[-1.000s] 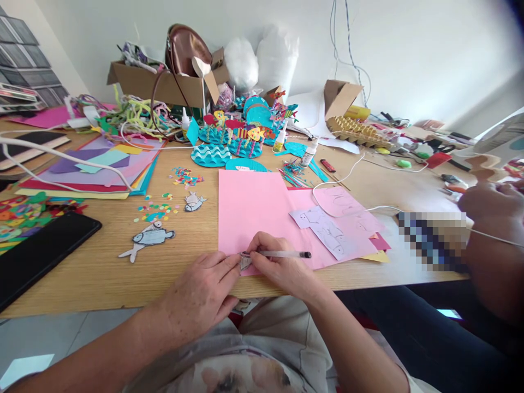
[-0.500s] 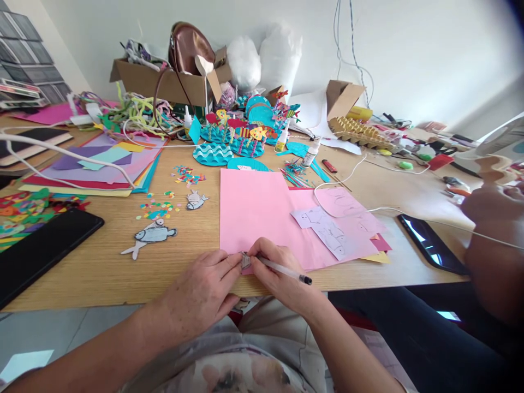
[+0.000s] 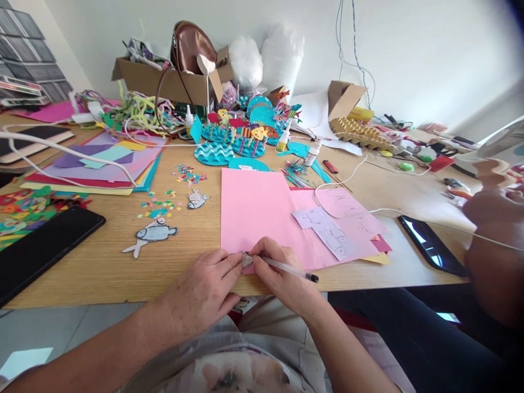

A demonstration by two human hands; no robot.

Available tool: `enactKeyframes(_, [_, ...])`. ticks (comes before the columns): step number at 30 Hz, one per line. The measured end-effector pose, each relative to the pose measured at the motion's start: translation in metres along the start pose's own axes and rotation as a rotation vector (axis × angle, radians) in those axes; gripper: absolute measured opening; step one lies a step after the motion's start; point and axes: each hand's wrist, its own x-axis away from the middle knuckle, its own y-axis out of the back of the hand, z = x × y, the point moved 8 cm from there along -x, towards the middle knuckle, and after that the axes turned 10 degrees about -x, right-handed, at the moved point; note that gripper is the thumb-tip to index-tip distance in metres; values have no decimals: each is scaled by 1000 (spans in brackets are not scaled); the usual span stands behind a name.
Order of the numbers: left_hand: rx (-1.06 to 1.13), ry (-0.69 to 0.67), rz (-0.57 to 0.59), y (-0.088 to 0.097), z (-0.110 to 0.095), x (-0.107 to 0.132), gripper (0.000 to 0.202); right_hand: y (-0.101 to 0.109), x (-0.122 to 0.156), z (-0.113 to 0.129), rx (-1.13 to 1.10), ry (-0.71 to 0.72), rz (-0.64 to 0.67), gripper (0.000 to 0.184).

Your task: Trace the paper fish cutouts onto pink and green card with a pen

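Note:
My right hand [image 3: 279, 270] is closed around a pen [image 3: 292, 270] with a pale barrel and a black end; its tip is hidden behind my fingers. Under that hand's fingertips lies a small grey paper cutout [image 3: 246, 261] with drawn lines, at the near edge of a pink sheet [image 3: 256, 210]. My left hand [image 3: 208, 284] rests with stretched fingers, their tips pressing the cutout's left side. Its thumb is apart, by the table edge. To the left are a grey paper fish [image 3: 156, 233] lying over a paler cutout and a smaller pair of fish cutouts [image 3: 198, 200].
Paper dots [image 3: 161, 207] lie beyond the larger fish. A sheet with pencilled fish [image 3: 323, 229] lies at right, crossed by a white cable [image 3: 347, 214]. Phones [image 3: 432, 245] flank the workspace. Glue bottles [image 3: 312, 153] and blue fish crafts [image 3: 249, 139] stand behind. Another person's hand [image 3: 495, 218] is far right.
The pen's black end has shifted slightly to the right. Both hands keep nearly the same place at the cutout.

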Motion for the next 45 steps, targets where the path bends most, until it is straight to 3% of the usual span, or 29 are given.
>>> enactKeyframes(11, [-1, 1, 9, -2, 0, -1, 38, -1, 0, -4, 39, -6, -11, 9])
enactKeyframes(23, [-8, 3, 20, -3, 0, -1, 39, -3, -1, -1, -44, -43, 75, 10])
enactKeyframes(45, [-51, -14, 39, -1, -1, -2, 36, 13, -1, -12, -99, -79, 53, 11])
